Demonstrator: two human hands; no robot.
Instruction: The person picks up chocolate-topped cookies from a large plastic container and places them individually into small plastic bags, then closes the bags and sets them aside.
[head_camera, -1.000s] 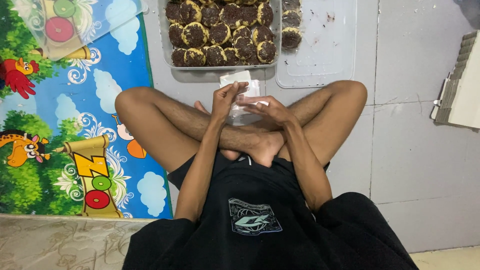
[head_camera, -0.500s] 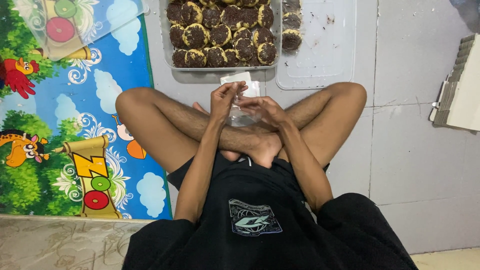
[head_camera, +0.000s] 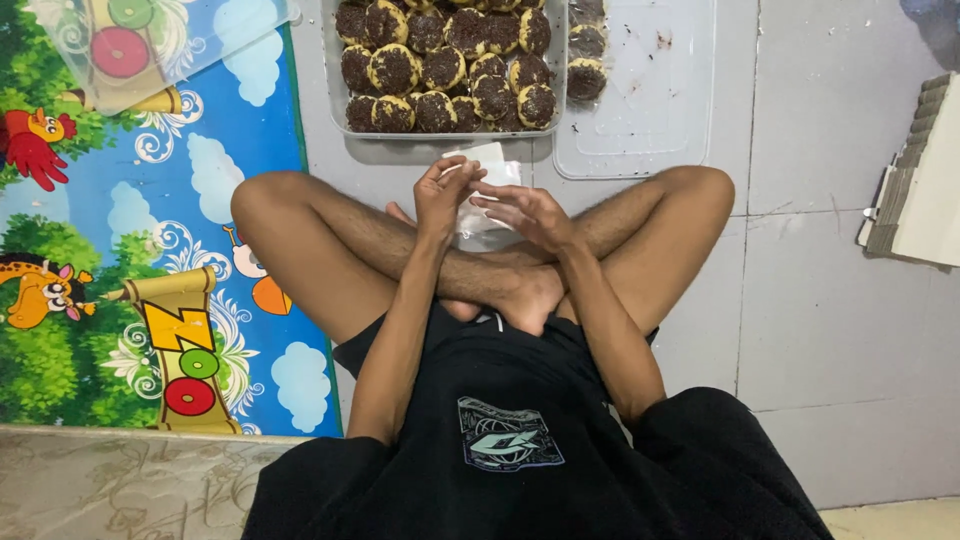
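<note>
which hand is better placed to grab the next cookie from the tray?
Right, probably. The left hand pinches the small clear bag, so it is busy. The right hand is open with fingers spread beside the bag, apparently holding nothing, and the cookie tray lies just ahead of both.

Black T-shirt (head_camera: 500, 440) with grey-teal chest graphic, black shorts (head_camera: 560, 345), bare legs, bare feet

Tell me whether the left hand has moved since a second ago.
No. The left hand holds the small clear bag in the same spot below the cookie tray, above the crossed legs; only the fingers shift slightly.
</note>
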